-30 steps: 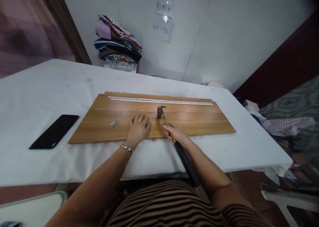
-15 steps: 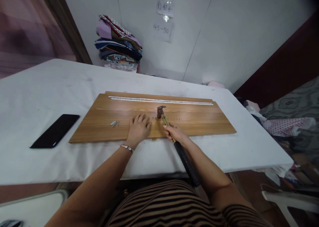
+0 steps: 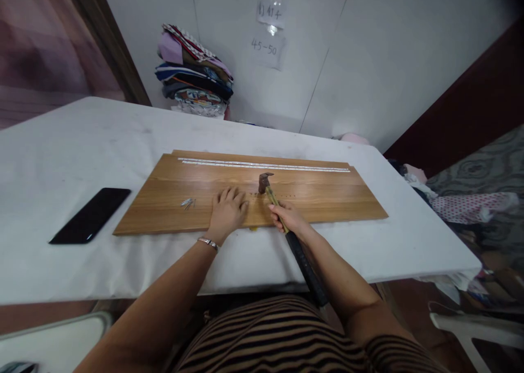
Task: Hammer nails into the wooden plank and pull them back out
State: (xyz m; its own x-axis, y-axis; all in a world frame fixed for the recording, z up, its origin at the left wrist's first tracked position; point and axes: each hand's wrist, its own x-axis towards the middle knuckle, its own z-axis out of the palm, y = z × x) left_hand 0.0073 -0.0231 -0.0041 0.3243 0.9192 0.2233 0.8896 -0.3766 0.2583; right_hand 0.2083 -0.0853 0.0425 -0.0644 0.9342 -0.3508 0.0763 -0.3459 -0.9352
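Note:
A claw hammer (image 3: 301, 261) with a black grip and a yellowish neck is held by my right hand (image 3: 289, 219), fingers wrapped around the neck. Its rusty head is over the middle of a brown wooden board (image 3: 331, 198); I cannot tell whether it touches the wood. Flat on the board, fingers spread, lies my left hand (image 3: 228, 210), just left of the hammer head. Between and beyond the hands runs a row of small dark marks (image 3: 286, 195). Several loose nails (image 3: 188, 202) lie on the board to the left of my left hand.
Two white measuring strips (image 3: 266, 165) run along the board's far side. A black tablet-like slab (image 3: 90, 215) lies left of the board on the white-covered table (image 3: 135, 132). Folded clothes (image 3: 195, 72) are stacked by the wall. White chairs (image 3: 57, 335) stand below the table's near edge.
The hammer head sits very slightly higher above the board than before. My left hand, the board and the nails stay in place.

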